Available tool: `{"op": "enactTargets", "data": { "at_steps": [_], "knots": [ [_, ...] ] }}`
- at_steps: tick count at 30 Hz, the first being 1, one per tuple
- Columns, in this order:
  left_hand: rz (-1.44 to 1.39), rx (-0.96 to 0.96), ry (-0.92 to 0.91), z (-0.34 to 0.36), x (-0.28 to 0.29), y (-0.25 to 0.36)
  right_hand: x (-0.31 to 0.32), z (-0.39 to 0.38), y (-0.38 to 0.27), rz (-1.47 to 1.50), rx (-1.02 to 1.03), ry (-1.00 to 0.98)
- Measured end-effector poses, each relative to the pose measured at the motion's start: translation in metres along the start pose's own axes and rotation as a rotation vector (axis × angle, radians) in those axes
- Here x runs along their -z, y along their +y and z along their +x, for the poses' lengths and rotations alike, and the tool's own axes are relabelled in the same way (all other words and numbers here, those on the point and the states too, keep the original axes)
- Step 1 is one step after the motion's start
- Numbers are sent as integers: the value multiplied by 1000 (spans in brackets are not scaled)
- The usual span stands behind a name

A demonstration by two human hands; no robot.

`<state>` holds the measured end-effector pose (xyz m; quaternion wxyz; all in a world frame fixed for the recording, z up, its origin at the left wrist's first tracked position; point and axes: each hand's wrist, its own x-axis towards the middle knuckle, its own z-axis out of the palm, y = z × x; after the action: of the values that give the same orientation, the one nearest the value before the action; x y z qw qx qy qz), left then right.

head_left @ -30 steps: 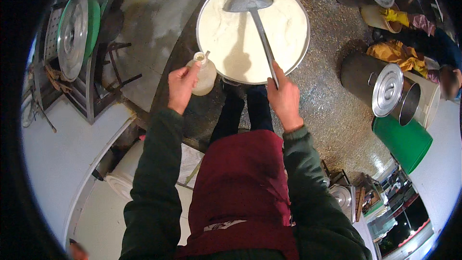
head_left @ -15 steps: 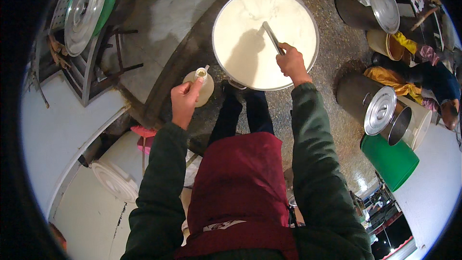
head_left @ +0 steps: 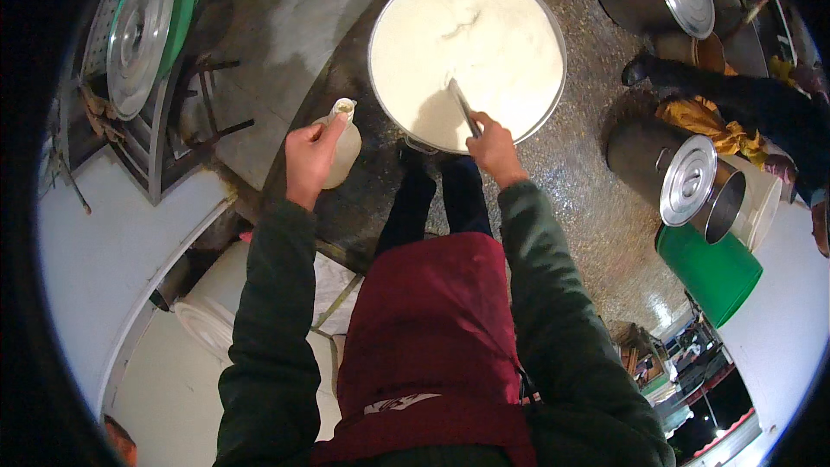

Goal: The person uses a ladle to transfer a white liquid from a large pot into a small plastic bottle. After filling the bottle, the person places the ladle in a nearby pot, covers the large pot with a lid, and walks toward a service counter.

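In front of my feet stands a wide round metal pot (head_left: 564, 65), filled close to the rim with a creamy white liquid (head_left: 501, 39). My right hand (head_left: 495, 152) is closed around the metal handle (head_left: 464, 107) of a tool whose lower end is sunk in the liquid, so its kind is hidden. Left of the pot, my left hand (head_left: 311, 160) grips a pale jug (head_left: 347, 154) by its narrow neck, with the thumb near the open mouth. The jug's body is partly behind that hand.
At right are a dark pot (head_left: 635, 156), a metal lid (head_left: 689, 182), a green bucket (head_left: 709, 272) and a person's dark-clothed leg (head_left: 709, 78). A metal lid and green basin (head_left: 177, 17) lean at upper left. A white barrel (head_left: 212, 294) lies lower left.
My right hand has drawn the tool nearer to me and left through the liquid. My left hand and the jug sit slightly farther left. The person at right has shifted, a leg now stretched out.
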<state>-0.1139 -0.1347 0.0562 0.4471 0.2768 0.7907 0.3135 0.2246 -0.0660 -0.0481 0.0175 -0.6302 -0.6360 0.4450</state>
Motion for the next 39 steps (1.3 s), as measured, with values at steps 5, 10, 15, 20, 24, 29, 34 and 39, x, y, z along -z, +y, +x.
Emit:
{"op": "enactTargets", "data": {
  "at_steps": [5,10,15,20,24,29,34,39],
  "knots": [
    [323,-20,-139,25,-26,38,-3,-88,1,185,-161,-20],
    [771,-11,-335,50,-74,75,1,-170,5,371,-116,58],
    [1043,-121,-375,59,-136,84,14,-238,11,476,-217,4],
    [1331,-278,-438,74,-167,76,25,-283,12,436,-139,79],
    [1326,-357,-413,93,-162,82,30,-297,13,360,-37,185],
    [1247,-360,-315,107,-137,103,37,-301,12,340,-19,226],
    [924,-318,-285,103,-97,119,51,-275,10,292,24,280],
    [547,-284,-252,75,-65,97,54,-216,8,257,96,355]
  ]
}}
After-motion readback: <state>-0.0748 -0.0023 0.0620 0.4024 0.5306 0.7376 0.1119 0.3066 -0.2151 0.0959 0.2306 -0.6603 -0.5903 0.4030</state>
